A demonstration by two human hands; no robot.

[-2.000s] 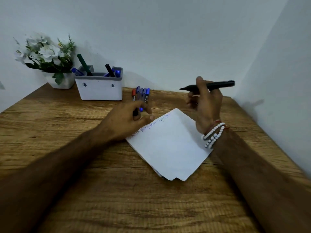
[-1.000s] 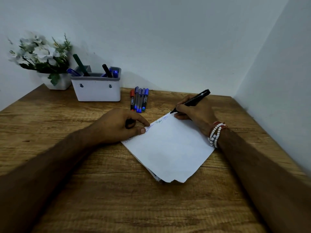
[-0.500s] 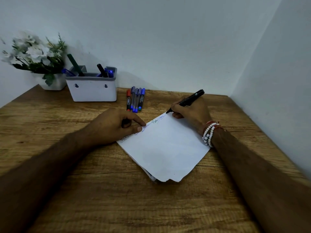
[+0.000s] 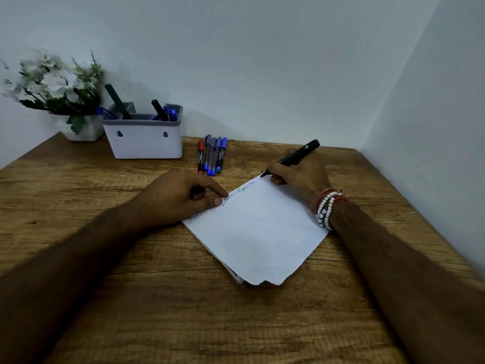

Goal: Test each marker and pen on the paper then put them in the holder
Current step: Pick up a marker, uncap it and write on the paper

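Observation:
A white sheet of paper (image 4: 259,232) lies slanted on the wooden table, with several scribbles along its upper left edge. My right hand (image 4: 301,179) grips a black marker (image 4: 299,155), and the marker's tip touches the paper's far corner. My left hand (image 4: 173,198) rests on the paper's left edge, thumb and forefinger down on it, with a small dark cap (image 4: 196,193) held in its curled fingers. Several loose pens and markers (image 4: 212,156) lie side by side beyond the paper. The white holder (image 4: 144,143) stands at the back left with several pens in it.
A white pot of artificial flowers (image 4: 57,88) stands left of the holder against the back wall. A side wall (image 4: 433,127) runs close along the table's right edge. Bare wooden tabletop (image 4: 183,311) stretches in front of the paper.
My right hand came down from mid-air and set the black marker's tip on the paper's far corner. My left hand settled onto the paper's edge, still holding the cap.

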